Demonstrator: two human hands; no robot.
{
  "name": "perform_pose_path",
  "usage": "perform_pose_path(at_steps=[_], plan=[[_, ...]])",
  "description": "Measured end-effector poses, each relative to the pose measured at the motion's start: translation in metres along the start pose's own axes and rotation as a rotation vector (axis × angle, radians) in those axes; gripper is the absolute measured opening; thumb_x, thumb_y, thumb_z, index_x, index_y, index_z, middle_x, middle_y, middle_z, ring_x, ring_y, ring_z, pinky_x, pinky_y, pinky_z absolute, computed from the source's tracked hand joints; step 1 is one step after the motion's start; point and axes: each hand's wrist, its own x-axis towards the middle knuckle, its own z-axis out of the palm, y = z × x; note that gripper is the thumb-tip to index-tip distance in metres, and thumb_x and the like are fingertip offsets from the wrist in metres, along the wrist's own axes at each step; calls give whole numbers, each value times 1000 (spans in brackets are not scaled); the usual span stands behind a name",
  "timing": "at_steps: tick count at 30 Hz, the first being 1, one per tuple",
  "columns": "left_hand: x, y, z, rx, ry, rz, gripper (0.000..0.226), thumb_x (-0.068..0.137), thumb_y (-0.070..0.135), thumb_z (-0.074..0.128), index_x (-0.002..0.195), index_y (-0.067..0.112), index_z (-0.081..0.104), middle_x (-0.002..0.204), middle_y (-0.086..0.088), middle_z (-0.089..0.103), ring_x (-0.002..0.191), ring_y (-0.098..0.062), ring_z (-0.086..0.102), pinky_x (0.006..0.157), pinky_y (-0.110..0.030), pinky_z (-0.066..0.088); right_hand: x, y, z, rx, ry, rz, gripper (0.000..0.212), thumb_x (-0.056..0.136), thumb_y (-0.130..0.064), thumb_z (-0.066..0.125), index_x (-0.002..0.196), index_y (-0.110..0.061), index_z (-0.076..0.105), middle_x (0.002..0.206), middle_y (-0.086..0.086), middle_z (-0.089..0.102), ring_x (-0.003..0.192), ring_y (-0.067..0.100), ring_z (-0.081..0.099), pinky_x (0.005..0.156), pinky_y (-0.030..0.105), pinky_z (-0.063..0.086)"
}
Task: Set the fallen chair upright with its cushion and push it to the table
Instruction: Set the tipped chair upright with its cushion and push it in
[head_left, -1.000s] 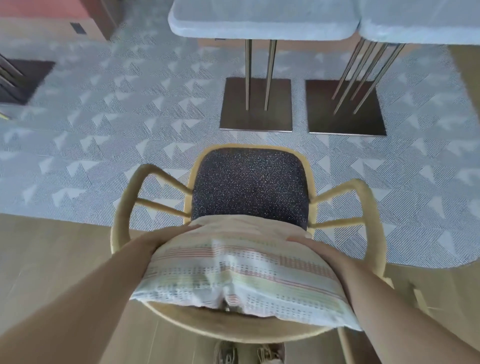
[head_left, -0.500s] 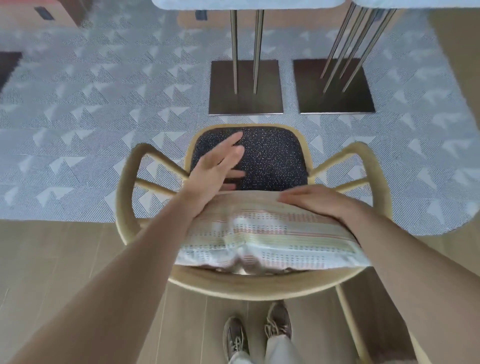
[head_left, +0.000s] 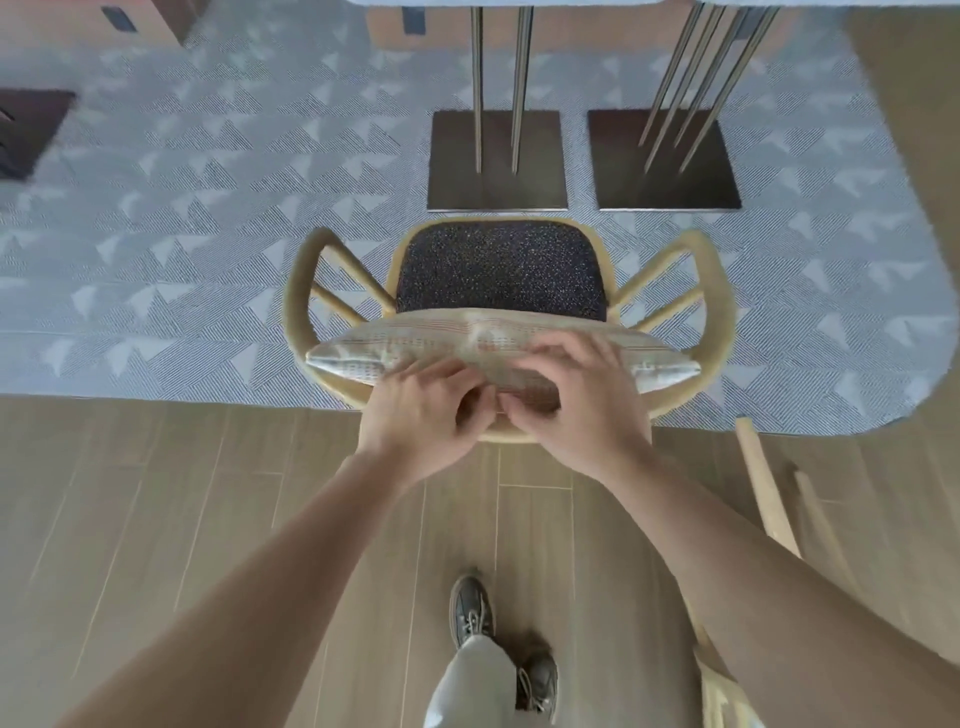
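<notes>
A pale grey rug with a white triangle pattern (head_left: 208, 223) fills the upper half, its straight edge meeting a light wood plank floor (head_left: 156, 519) that runs down to 6 o'clock. At 9 o'clock on the rug lies a dark square plate (head_left: 31, 130). At 4 o'clock, pale wooden furniture legs (head_left: 769, 499) slant across the planks. At 6 o'clock stand two dark laced shoes (head_left: 470, 610) beneath a light grey trouser leg (head_left: 467, 686)

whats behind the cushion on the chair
The cushion stands against the chair backrest, which it mostly hides. Both hands, left and right, cover the backrest's middle. Only its ends show.
</notes>
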Motion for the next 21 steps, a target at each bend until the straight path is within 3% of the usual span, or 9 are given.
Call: perform_pose_path(at_steps=[4,7,9,12,15,18,21], plan=[[-1,8,-3,96,-131,37,40,100,49,43,81,22,66,86,5,75,86,-25,71,62,-30,46,-19,6,0,-65,100,-189,49,94,-60,54,86,-16,76,85,-1,68,86,23,64,82,41,56],[-6,8,-9,85,-303,129,46,89,62,32,93,27,60,95,7,75,102,-22,67,70,-36,50,-28,13,-15,-184,-126,-146,69,86,-79,48,102,-16,73,95,1,70,91,23,66,87,40,56],[0,10,-7,146,-421,137,49,84,65,40,105,27,62,103,9,74,111,-20,63,76,-40,51,-23,9,-16,-333,-270,-178,62,88,-72,54,114,-19,69,102,3,73,95,26,69,85,41,56],[15,12,4,249,-508,61,30,92,56,56,101,30,69,82,8,62,95,-20,64,73,-37,50,-1,-5,-17,-429,-374,-231,42,96,-57,56,114,-21,66,84,1,68,76,29,66,63,36,47],[19,8,10,300,-516,15,26,95,52,57,96,30,71,72,9,51,82,-22,65,67,-37,44,15,-7,-16,-421,-510,-219,35,100,-52,55,109,-21,67,71,-2,51,69,28,57,63,36,42],[24,3,11,298,-522,14,26,95,50,56,97,29,70,78,5,60,83,-27,69,68,-37,44,17,-4,-16,-416,-481,-223,31,101,-47,56,112,-20,66,85,4,72,77,30,72,65,36,49],[44,-5,12,300,-542,29,28,97,49,52,100,27,69,85,6,67,85,-26,71,69,-38,42,34,0,-14,-460,-448,-234,33,102,-45,57,116,-15,62,91,7,76,78,29,75,64,36,52]])
